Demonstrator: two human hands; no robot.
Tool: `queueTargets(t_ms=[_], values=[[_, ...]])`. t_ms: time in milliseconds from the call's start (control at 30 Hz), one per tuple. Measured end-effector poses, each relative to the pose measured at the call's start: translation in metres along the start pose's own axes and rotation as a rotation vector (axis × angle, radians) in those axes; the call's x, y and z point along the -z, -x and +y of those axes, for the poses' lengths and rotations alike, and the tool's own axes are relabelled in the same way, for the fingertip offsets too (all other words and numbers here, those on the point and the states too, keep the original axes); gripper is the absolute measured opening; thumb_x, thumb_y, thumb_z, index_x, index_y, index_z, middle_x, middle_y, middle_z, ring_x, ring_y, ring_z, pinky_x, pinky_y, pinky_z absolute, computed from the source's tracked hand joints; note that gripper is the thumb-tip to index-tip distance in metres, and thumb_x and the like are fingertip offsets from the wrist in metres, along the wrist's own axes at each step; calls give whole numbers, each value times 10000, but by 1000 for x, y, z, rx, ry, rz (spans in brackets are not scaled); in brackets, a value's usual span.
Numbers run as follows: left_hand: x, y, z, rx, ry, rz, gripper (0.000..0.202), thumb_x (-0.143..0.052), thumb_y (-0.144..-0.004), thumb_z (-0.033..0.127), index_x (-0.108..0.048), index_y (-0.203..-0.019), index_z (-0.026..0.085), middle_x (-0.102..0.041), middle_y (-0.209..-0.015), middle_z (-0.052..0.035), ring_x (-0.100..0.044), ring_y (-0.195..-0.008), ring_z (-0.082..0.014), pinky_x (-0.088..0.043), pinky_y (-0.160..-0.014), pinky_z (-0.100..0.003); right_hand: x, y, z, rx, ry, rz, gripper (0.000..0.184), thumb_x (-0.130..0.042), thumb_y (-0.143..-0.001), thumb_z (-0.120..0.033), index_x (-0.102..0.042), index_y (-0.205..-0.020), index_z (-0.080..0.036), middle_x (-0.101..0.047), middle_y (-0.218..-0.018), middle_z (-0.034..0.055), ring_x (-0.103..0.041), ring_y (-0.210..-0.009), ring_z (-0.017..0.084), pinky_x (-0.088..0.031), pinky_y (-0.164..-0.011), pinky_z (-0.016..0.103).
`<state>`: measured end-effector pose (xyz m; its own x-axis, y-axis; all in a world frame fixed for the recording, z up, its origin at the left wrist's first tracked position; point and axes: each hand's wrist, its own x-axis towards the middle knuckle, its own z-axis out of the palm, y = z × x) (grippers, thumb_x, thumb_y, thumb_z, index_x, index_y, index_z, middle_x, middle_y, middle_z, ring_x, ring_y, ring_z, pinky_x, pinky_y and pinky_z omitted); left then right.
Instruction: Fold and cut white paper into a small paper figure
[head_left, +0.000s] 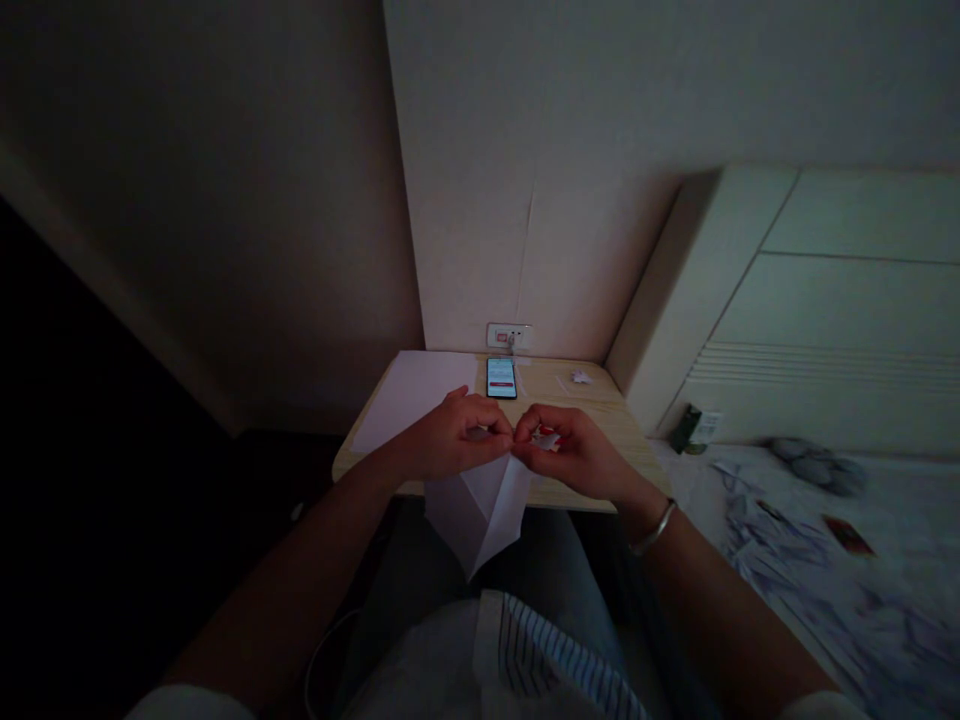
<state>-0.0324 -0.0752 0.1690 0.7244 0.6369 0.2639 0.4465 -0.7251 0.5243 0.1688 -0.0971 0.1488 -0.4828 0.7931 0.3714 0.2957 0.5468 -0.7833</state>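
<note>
A creased white sheet of paper (480,505) hangs over the front edge of a small wooden table, its lower corner pointing down above my lap. My left hand (471,435) pinches the paper's upper edge, fingers closed. Right beside it, fingertips almost touching, my right hand (566,450) pinches the same edge with thumb and forefinger. Behind the right fingers a small white and red bit shows, too covered to name. A bracelet (655,527) circles my right wrist.
The wooden table (592,410) carries a flat white sheet (420,385) at left, a lit phone (501,378) and a crumpled paper scrap (580,377). A wall socket (509,335) with a plug sits behind. To the right is a bed (840,560) with a dark green box (685,428).
</note>
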Motion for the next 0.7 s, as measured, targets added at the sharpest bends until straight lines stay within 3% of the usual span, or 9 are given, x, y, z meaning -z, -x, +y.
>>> queueTargets(t_ms=[233,433,500,600,700], values=[[-2,-2,1,-21,27,37,192,-504,-826,302,-617,-733,178,-634,-742,21,-583,-751,-121,-280,-1003,-394,-2,1,2,-15,-25,14,85,-598,-787,-265,-579,-779,-182,-583,-711,-19,-521,-635,103,-394,-571,206],[3,1,2,67,71,58,247,-461,-835,345,-605,-739,169,-648,-757,3,-576,-756,-138,-387,-924,-363,8,3,6,-89,-82,6,180,-611,-790,-345,-590,-806,-167,-570,-736,-8,-512,-665,106,-399,-577,210],[6,3,-5,137,3,75,254,-441,-838,356,-611,-783,176,-662,-803,0,-578,-784,-150,-353,-967,-417,14,5,16,-168,-148,49,226,-632,-766,-379,-586,-774,-158,-557,-698,-14,-495,-613,96,-387,-544,207],[8,1,-23,217,-167,80,249,-429,-847,345,-623,-868,191,-671,-861,2,-594,-817,-162,-172,-1047,-558,17,8,42,-290,-223,114,290,-630,-744,-424,-554,-689,-150,-520,-611,-33,-462,-536,82,-366,-495,200],[-5,-10,-49,221,-361,103,285,-386,-886,344,-630,-916,199,-666,-944,-30,-578,-961,-211,-110,-1035,-618,8,7,77,-425,-160,165,307,-571,-769,-451,-552,-723,-148,-561,-642,-21,-500,-541,87,-401,-507,202]])
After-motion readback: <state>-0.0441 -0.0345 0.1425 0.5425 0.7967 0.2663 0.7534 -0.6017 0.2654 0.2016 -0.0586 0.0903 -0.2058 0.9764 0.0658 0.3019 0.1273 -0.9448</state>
